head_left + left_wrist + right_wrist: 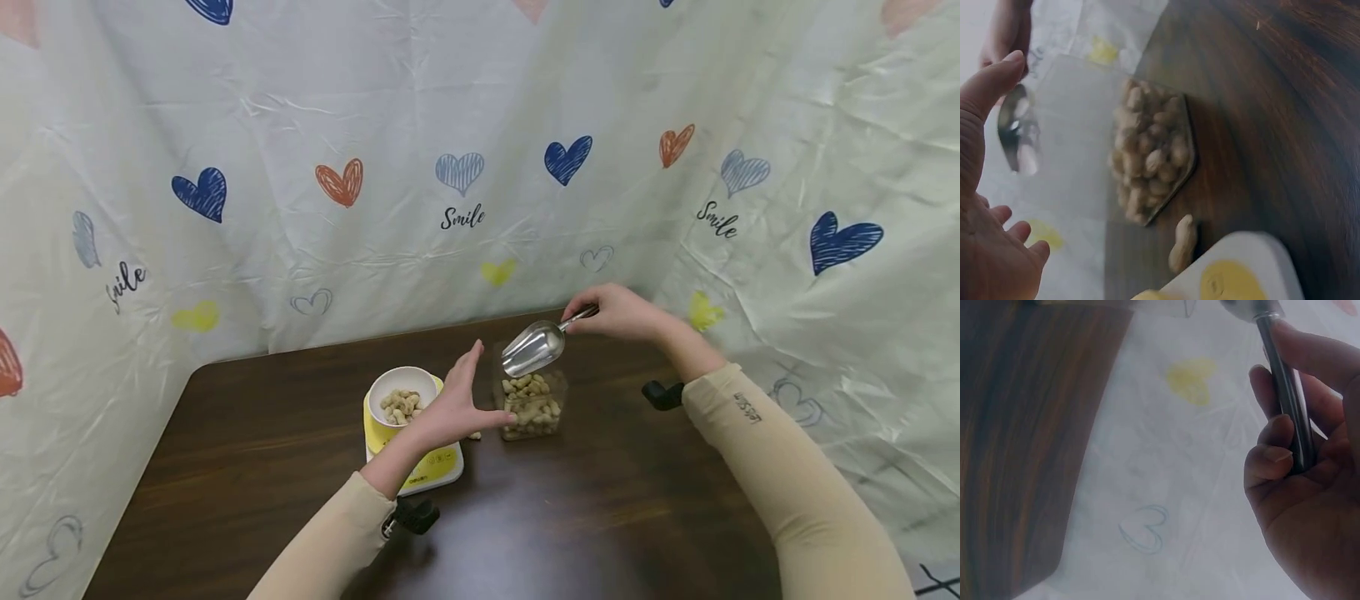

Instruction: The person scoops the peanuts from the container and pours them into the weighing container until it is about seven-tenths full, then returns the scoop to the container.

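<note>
My right hand (618, 312) grips the handle (1291, 400) of a metal scoop (534, 348), its fingers curled round it. The scoop's bowl tilts down over a clear plastic container (558, 392) partly filled with peanuts (1150, 150) in the shell. Whether anything lies in the scoop I cannot tell. Beside the container my left hand (453, 406) is spread, thumb apart from the fingers, holding nothing. Below and left of that hand stands a yellow and white kitchen scale (442, 467), partly hidden by it. A white bowl (382, 385) with several peanuts sits on the scale.
A single loose peanut (1183, 244) lies on the dark wooden table (247, 467) between scale and container. Behind the table hangs a white curtain (390, 275) printed with hearts, close to its back edge.
</note>
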`<act>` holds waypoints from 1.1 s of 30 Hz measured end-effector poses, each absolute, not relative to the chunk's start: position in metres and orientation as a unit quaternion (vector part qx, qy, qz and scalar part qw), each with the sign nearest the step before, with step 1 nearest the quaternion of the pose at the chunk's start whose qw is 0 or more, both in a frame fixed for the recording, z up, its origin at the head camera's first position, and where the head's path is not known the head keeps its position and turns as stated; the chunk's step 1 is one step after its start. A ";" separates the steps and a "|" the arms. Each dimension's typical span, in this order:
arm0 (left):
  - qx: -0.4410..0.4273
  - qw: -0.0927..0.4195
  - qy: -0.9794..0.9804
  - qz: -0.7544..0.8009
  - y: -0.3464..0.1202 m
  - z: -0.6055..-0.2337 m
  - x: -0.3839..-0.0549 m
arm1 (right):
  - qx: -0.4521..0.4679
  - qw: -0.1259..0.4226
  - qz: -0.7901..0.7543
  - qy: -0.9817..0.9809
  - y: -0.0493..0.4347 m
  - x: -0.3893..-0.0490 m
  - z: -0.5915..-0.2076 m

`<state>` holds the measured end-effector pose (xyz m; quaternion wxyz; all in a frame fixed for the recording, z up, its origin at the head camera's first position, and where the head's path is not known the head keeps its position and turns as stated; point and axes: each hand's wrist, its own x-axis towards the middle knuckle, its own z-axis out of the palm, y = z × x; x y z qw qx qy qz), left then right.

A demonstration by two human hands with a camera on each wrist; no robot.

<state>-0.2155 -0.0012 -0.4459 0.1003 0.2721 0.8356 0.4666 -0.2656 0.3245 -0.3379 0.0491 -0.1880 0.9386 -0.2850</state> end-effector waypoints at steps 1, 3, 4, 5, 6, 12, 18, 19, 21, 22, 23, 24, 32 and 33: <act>0.268 0.106 0.836 0.466 0.003 -0.448 -0.217 | -0.190 0.048 -0.281 0.940 0.323 -0.266 -0.338; 0.259 0.118 0.837 0.467 0.009 -0.451 -0.219 | -0.194 0.049 -0.271 0.942 0.321 -0.267 -0.339; 0.254 0.122 0.839 0.465 0.011 -0.453 -0.221 | -0.196 0.049 -0.266 0.942 0.320 -0.268 -0.340; 0.250 0.126 0.840 0.465 0.013 -0.454 -0.222 | -0.198 0.051 -0.263 0.943 0.319 -0.268 -0.340; 0.247 0.130 0.840 0.466 0.015 -0.456 -0.224 | -0.200 0.052 -0.259 0.943 0.317 -0.269 -0.341; 0.240 0.139 0.840 0.466 0.020 -0.461 -0.230 | -0.209 0.064 -0.243 0.945 0.311 -0.274 -0.344; 0.236 0.144 0.834 0.477 0.023 -0.465 -0.232 | -0.233 0.056 -0.216 0.947 0.305 -0.279 -0.346; 0.236 0.145 0.834 0.478 0.024 -0.466 -0.232 | -0.238 0.054 -0.209 0.947 0.304 -0.279 -0.346; 0.237 0.147 0.832 0.479 0.025 -0.467 -0.233 | -0.253 0.047 -0.192 0.947 0.302 -0.280 -0.345; 0.236 0.148 0.831 0.481 0.026 -0.467 -0.233 | -0.260 0.043 -0.181 0.948 0.301 -0.280 -0.345; 0.237 0.148 0.831 0.481 0.026 -0.467 -0.234 | -0.268 0.038 -0.172 0.947 0.299 -0.280 -0.344; 0.237 0.149 0.830 0.482 0.027 -0.468 -0.234 | -0.273 0.036 -0.164 0.947 0.298 -0.280 -0.344; 0.244 0.142 0.828 0.485 0.027 -0.470 -0.237 | -0.305 0.017 -0.129 0.943 0.288 -0.278 -0.343; 0.244 0.143 0.828 0.485 0.027 -0.470 -0.238 | -0.308 0.015 -0.126 0.943 0.288 -0.278 -0.344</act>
